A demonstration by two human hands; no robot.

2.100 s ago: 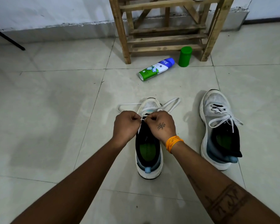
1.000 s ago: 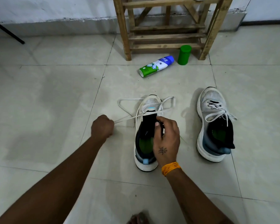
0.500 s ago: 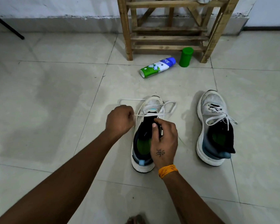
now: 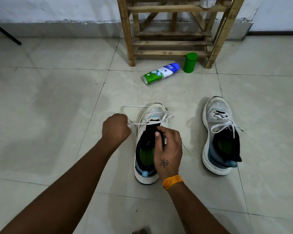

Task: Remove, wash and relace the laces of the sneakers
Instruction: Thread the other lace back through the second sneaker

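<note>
My left grip (image 4: pixel 116 128) pinches the lace (image 4: pixel 146 122) and has come back beside the near-left sneaker (image 4: pixel 150 142) after its outward pull, my right grip (image 4: pixel 167 147) holding the tongue, so another eyelet looks freed.

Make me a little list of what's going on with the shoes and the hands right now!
left hand: pinches the white lace of the near sneaker
right hand: grips the black tongue, holding the near sneaker steady
near sneaker: on the floor, lace mostly pulled loose, only the rows by the toe threaded
other sneaker: to the right, laced
spray can: lying on its side near the wooden rack
green cap: standing upright beside the can
</note>
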